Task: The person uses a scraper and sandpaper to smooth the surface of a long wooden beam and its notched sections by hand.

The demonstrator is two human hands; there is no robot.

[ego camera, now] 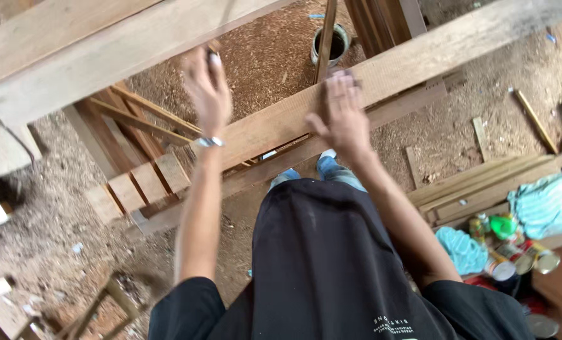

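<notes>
A long wooden plank [275,126] runs slantwise in front of me at about waist height. My right hand [342,116] lies flat on it, fingers spread, holding nothing. My left hand [208,94] is raised just beyond the plank's far edge and is blurred by motion; a metal bracelet sits on its wrist. Something small and pale shows at its fingertips, but I cannot tell whether the hand grips it. A second, wider beam [104,47] crosses above the left hand. My black shirt and jeans fill the lower middle.
The floor is covered in sawdust. A slatted wooden frame [142,182] lies under the plank at left. A bucket [331,44] with an upright stick stands at the far middle. Stacked boards [482,182], turquoise cloths [549,201] and several cans [508,252] are at right.
</notes>
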